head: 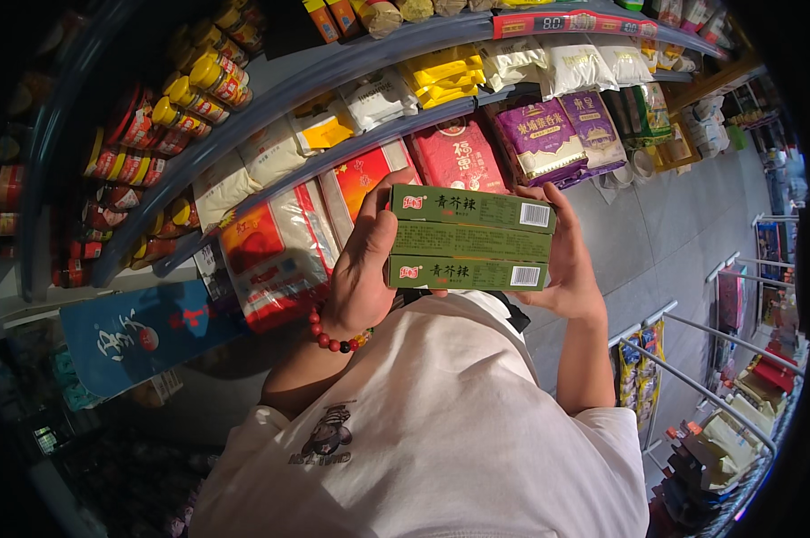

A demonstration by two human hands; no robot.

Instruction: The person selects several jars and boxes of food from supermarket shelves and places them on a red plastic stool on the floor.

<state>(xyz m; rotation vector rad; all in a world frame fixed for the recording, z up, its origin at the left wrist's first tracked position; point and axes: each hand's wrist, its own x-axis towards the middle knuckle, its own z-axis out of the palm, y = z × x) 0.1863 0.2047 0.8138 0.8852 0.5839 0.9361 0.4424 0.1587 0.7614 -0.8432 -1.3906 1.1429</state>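
Three green cardboard boxes, stacked side against side, are held level in front of my chest. The top box and the bottom box show printed ends with barcodes; the middle box shows a side with small print. My left hand presses on their left ends, thumb up, with a red bead bracelet at its wrist. Against the right ends rests my right hand, its fingers reaching behind the boxes. Parts of the fingers of both hands are hidden by the boxes.
Ahead stands a store shelf with a curved rail. Below it lie a red rice bag, purple rice bags and a red-and-clear bag. Jars with yellow lids fill the left. Wire racks stand right, on grey floor tiles.
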